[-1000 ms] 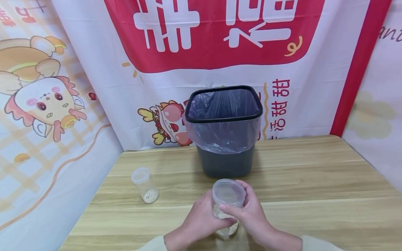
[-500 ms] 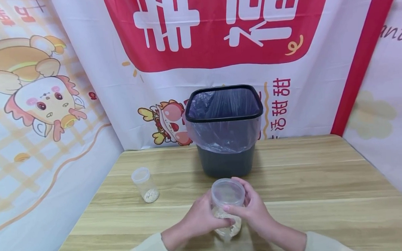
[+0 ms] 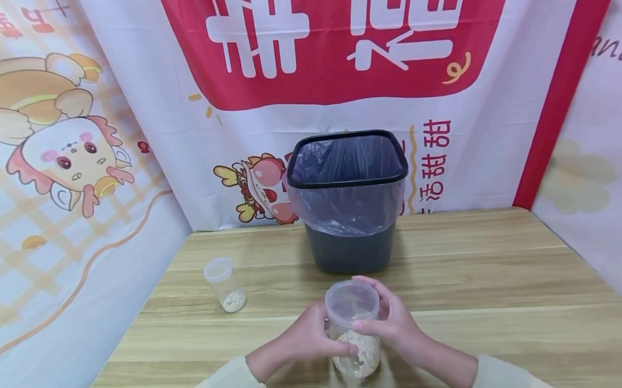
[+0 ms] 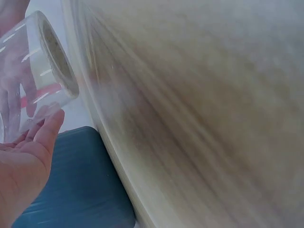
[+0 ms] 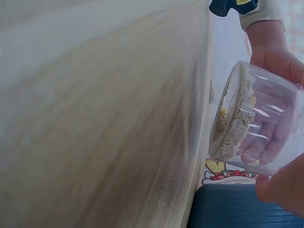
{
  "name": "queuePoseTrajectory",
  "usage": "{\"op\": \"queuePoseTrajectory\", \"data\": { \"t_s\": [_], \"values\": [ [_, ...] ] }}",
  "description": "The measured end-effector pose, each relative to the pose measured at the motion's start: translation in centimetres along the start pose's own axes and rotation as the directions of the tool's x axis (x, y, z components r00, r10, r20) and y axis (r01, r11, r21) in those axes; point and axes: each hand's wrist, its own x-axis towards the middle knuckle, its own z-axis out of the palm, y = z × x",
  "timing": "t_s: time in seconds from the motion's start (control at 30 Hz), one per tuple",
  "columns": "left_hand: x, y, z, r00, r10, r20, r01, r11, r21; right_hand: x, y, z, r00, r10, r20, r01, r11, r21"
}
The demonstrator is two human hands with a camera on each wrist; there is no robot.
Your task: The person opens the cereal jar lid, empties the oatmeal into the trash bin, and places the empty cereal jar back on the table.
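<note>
A large clear plastic jar point(image 3: 343, 334) with a translucent lid point(image 3: 352, 302) is held between both hands in the head view. Pale flakes point(image 5: 237, 123), perhaps oats, form a layer over its base in the right wrist view. My left hand point(image 3: 312, 340) grips the jar's left side, its thumb across the front. My right hand point(image 3: 397, 323) holds the other side high up near the lid, with the thumb in front. In the left wrist view, the jar's base point(image 4: 59, 57) appears tilted and a little off the tabletop. The fingers behind the jar are partly hidden.
A smaller lidded clear jar point(image 3: 223, 283) with some pale flakes stands on the wooden table point(image 3: 476, 279) at the left. Behind the hands is a dark waste bin point(image 3: 351, 253) with a clear liner. Printed cloth hangs point(image 3: 235, 133) at the back and both sides.
Both hands have moved slightly towards the person with the large jar. More flakes show along its lower front now. The small jar and bin keep their places.
</note>
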Motion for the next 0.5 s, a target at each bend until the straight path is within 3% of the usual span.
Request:
{"op": "queuePoseTrajectory", "data": {
  "t_s": [0.13, 0.23, 0.37, 0.5],
  "values": [
    [0.0, 0.0, 0.1, 1.000, -0.007, -0.005, 0.007, 1.000, 0.006, 0.0, 0.3, -0.2, 0.999, -0.028, 0.037, 0.027, 0.999, 0.041],
    [0.0, 0.1, 0.2, 0.998, -0.036, -0.052, 0.039, 0.997, 0.064, 0.0, 0.4, -0.1, 0.998, -0.050, 0.026, 0.049, 0.998, 0.040],
    [-0.1, 0.5, 0.6, 0.984, -0.072, -0.161, 0.103, 0.975, 0.198, -0.2, 0.2, 0.5, 0.995, -0.029, -0.095, 0.024, 0.998, -0.053],
    [-0.1, 0.8, 1.0, 0.966, -0.079, -0.245, 0.155, 0.938, 0.311, -0.4, 0.0, 1.7, 0.967, 0.058, -0.246, -0.086, 0.991, -0.104]
  ]
}}
